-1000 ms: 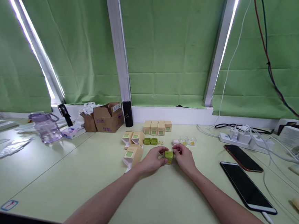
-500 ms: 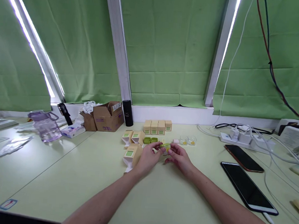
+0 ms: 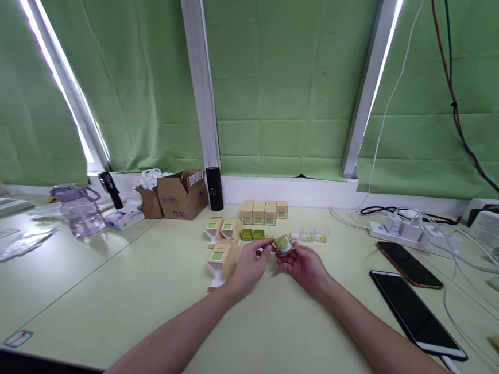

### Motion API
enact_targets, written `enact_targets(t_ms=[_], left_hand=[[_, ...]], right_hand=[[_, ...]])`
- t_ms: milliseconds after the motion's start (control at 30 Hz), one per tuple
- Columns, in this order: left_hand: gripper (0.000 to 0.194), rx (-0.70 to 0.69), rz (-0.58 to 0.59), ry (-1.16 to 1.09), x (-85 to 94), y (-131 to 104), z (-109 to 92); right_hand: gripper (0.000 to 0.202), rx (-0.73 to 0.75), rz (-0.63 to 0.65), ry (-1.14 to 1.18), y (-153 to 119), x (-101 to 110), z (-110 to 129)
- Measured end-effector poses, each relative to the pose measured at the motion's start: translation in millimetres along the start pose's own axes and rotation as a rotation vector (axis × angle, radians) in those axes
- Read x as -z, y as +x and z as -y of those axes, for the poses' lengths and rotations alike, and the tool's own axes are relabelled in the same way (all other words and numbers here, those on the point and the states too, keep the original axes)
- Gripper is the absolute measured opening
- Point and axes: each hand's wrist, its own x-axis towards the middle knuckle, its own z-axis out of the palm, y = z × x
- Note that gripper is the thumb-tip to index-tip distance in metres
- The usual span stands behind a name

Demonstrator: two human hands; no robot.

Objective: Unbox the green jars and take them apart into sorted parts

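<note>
Over the middle of the table, a small clear container with a green part (image 3: 284, 244) is tilted between my hands. My right hand (image 3: 306, 268) holds it from the right, palm partly turned up and fingers curled beneath. My left hand (image 3: 253, 262) has its fingertips closed at the container's left edge. Just behind lie two small green trays (image 3: 252, 234). Two clear cups with yellow bits (image 3: 315, 234) and a small pink piece (image 3: 294, 236) sit beyond my right fingers. Left of my left hand are open small cardboard boxes (image 3: 224, 257) with green windows.
Several closed small boxes (image 3: 263, 212) line the back, near a black cylinder (image 3: 214, 189) and a brown carton (image 3: 182, 195). A purple bottle (image 3: 79, 211) stands left. Two phones (image 3: 416, 312), a power strip (image 3: 414, 237) and loose cables occupy the right side.
The container has been tipped and raised slightly to the right, so its green part faces me more. My right hand has rolled palm-up under it.
</note>
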Motion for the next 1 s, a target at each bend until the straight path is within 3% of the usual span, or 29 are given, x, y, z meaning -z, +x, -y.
enact_targets(t_ms=[233,433,667,1000], left_hand=[[0.04,0.024,0.003,-0.039,1.5,-0.8,-2.0],[0.046,0.056,0.013,-0.151,2.3,1.1,-2.1],[0.038,0.084,0.01,-0.302,2.2,5.7,3.9],[0.026,0.07,-0.093,-0.302,5.1,4.8,-3.4]], right_hand=[[0.029,0.029,-0.023,0.038,-5.5,-7.9,9.3],[0.053,0.191,-0.111,-0.096,-7.4,-13.5,10.0],[0.07,0.402,-0.208,-0.366,-5.7,-13.4,6.6],[0.066,0.432,-0.167,-0.425,-7.9,-17.3,4.0]])
